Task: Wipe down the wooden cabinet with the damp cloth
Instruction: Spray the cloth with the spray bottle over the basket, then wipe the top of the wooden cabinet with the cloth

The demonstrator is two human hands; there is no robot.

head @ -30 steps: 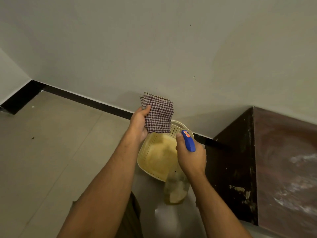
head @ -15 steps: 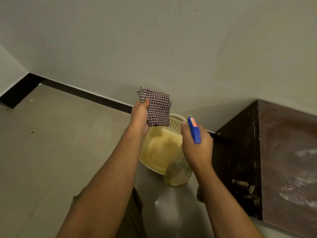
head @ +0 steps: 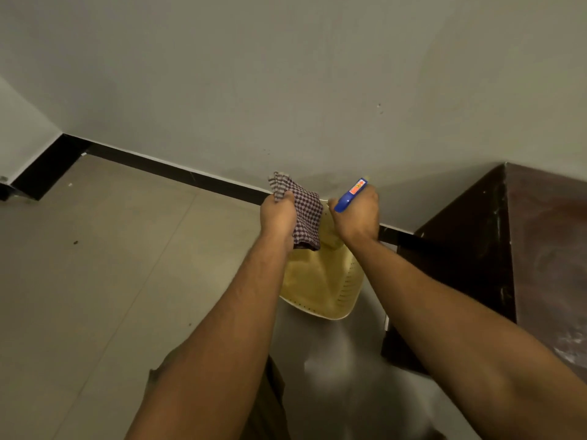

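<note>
A plain pale wall (head: 286, 74) fills the upper half of the frame. It meets a beige tiled floor (head: 95, 281) along a black skirting strip (head: 178, 173) that slants from the left edge down towards the middle.

At the right edge stands the dark wooden cabinet (head: 540, 249), seen from above. Its top shows pale, dusty smears (head: 571, 344) near the lower right corner of the frame.

Two bare forearms reach up from the bottom edge and meet at the centre. Under the hands sits a pale yellow plastic basket (head: 320, 287) with rows of small holes. Whether it rests on the floor cannot be told.

The left hand (head: 278, 217) is closed round a bunched purple-and-white checked cloth (head: 305, 214), which hangs from the fist over the basket. The right hand (head: 357, 214), just beside it, grips a spray bottle. Only the bottle's blue trigger head (head: 351, 193) shows, tilted with its lower end towards the cloth, and the hand hides the body.

The cloth is in the middle of the frame, well apart from the cabinet and not touching it. Judging by this, the person is wetting the cloth and the wiping has not begun. All of the cabinet seems left to do, with the smears on its top as the plainest sign.
</note>
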